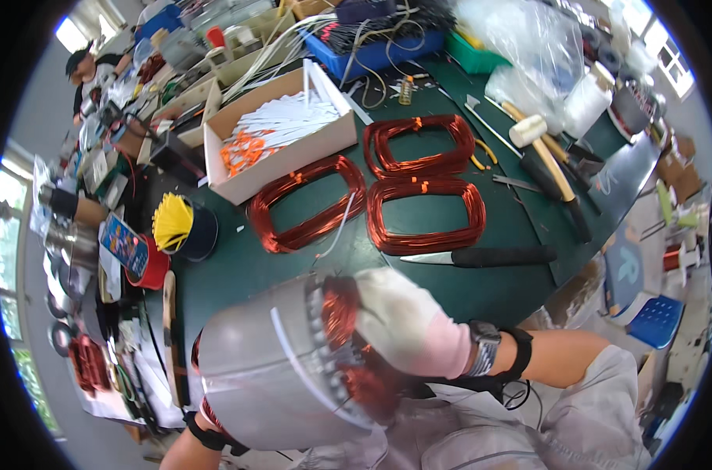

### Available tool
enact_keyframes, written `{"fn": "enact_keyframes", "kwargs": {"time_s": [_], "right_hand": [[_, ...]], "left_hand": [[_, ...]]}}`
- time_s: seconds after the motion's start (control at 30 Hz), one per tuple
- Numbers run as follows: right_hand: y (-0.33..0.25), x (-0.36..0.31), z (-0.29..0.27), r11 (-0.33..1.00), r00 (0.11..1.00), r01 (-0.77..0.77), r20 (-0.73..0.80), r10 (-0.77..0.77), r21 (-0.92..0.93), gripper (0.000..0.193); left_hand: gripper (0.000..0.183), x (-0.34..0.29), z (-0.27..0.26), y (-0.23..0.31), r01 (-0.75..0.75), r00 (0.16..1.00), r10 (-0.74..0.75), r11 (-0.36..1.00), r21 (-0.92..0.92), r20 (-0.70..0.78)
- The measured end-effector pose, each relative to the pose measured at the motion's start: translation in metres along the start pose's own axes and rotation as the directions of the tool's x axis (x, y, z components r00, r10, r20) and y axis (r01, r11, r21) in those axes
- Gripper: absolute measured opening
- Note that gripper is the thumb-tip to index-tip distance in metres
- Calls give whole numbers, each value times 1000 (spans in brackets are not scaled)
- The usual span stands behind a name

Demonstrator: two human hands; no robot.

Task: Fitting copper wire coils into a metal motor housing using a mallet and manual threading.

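Note:
A grey metal motor stator (254, 352) lies on its side in front of me, with copper winding (342, 313) bulging from its right end and a white strip across its shell. My right hand (407, 321), in a white glove, curls against that winding; its fingertips are partly hidden and blurred. At the stator's lower left, my left hand is hidden behind the shell, and only the left wrist with a black band (203, 432) shows. Beyond the stator, several tied copper wire coils (426, 215) rest on the dark green table (293, 270).
Right of the stator's far side lies a black-handled knife (501, 257). A mallet (528, 133), a hammer (556, 168) and yellow-handled pliers (485, 153) are farther right. An open carton (281, 168) holds white strips. Yellow sticks stand in a dark cup (202, 235). Another person (93, 74) is far left.

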State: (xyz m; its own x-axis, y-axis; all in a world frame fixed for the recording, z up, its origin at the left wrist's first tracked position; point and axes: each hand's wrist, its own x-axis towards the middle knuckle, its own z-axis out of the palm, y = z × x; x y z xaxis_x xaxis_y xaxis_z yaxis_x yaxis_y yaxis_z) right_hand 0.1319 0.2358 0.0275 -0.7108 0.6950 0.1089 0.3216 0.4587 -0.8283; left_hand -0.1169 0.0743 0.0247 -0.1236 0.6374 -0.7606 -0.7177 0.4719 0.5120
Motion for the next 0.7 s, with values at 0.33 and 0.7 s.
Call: {"fn": "enact_keyframes", "kwargs": {"time_s": [0.33, 0.7], "right_hand": [[33, -6, 31, 951, 963, 264, -106, -249, 160, 10], [17, 14, 54, 864, 966, 49, -242, 86, 502, 18]], "left_hand": [[35, 12, 12, -3, 49, 997, -39, 985, 167, -59], [35, 4, -11, -20, -6, 1000, 12, 969, 249, -21]]}}
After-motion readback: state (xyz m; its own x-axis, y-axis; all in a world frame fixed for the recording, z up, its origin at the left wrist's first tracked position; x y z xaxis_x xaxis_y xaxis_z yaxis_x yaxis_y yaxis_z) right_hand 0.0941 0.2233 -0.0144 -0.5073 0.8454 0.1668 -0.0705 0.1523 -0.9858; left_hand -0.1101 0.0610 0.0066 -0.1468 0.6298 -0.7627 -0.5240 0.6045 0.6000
